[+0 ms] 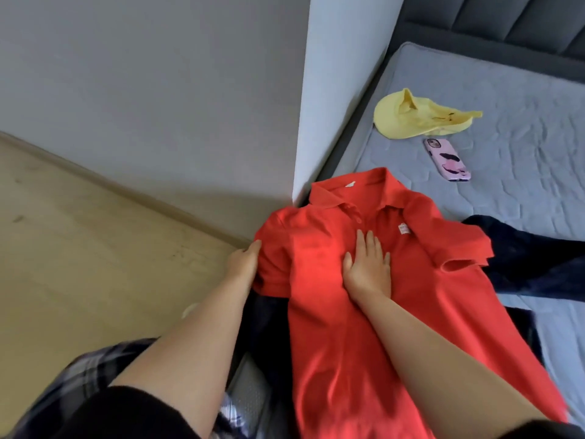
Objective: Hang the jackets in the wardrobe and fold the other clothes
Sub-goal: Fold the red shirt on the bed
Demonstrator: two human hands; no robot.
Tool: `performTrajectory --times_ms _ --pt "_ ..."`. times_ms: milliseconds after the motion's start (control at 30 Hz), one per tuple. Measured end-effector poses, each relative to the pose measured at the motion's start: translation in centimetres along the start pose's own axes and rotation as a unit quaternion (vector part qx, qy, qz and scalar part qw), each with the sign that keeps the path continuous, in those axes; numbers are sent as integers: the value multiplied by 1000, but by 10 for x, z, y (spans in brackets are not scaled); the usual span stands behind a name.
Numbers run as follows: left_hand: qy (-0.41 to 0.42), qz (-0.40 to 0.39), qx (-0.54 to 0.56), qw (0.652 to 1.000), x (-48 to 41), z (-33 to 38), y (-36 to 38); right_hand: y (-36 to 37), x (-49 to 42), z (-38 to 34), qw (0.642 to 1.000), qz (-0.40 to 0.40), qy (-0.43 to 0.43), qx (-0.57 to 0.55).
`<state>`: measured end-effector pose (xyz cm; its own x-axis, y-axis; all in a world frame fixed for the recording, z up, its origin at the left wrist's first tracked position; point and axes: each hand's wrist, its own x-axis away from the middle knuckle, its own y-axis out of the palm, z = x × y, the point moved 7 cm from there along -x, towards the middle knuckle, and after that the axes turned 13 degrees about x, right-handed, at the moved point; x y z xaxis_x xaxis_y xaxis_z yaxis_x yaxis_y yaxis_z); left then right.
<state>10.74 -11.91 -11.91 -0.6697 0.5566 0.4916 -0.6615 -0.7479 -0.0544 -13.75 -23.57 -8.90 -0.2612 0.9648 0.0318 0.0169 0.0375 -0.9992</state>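
Currently the red polo shirt [364, 312] lies unfolded on the bed [522, 153]; left hand [243, 264] grips its sleeve, right hand [368, 267] presses flat, folding barely begun.

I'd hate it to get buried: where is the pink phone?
In the head view the pink phone lies on the mattress, upper right, between the yellow garment and the red polo shirt.

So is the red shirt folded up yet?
Not yet. The red shirt lies spread flat on the bed, collar and right sleeve still out.

Red polo shirt [380, 296] over navy garment [538, 258]; yellow cloth [421, 117], pink-and-black phone case [447, 160], grey quilted mattress [522, 147].
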Motion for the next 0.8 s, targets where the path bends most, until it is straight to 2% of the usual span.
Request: performTrajectory --times_ms 133,267,367,433,500,533,567,600,633,700,800 --pt "30 -23 -26 999 0 8 6 4 -3 -1 1000 11 0 20" --pt "86 -49 -121 988 -4 39 7 8 -3 -2 999 17 -1 33" --pt "184 70 -167 966 -9 84 -27 9 -5 -2 999 13 0 38" --pt "224 141 -138 954 0 98 -48 10 -6 -2 999 7 -1 44" --pt "155 186 -65 968 1 82 -64 11 -6 -3 999 -1 -4 52" --pt "66 179 -2 982 1 64 -66 11 -6 -4 998 -4 -6 55" --pt "-58 133 84 986 4 43 -62 11 -7 -6 998 -7 -9 58" --pt "-174 68 160 969 10 24 -50 12 -9 -6 998 -11 -9 61" --pt "-255 13 196 947 19 12 -42 12 -10 -6 998 -17 -9 64" --pt "-335 -69 203 918 35 -5 -34 13 -9 -6 997 -34 -10 72" --pt "-353 -141 212 900 45 -8 -32 11 -8 -7 995 -56 -15 76"
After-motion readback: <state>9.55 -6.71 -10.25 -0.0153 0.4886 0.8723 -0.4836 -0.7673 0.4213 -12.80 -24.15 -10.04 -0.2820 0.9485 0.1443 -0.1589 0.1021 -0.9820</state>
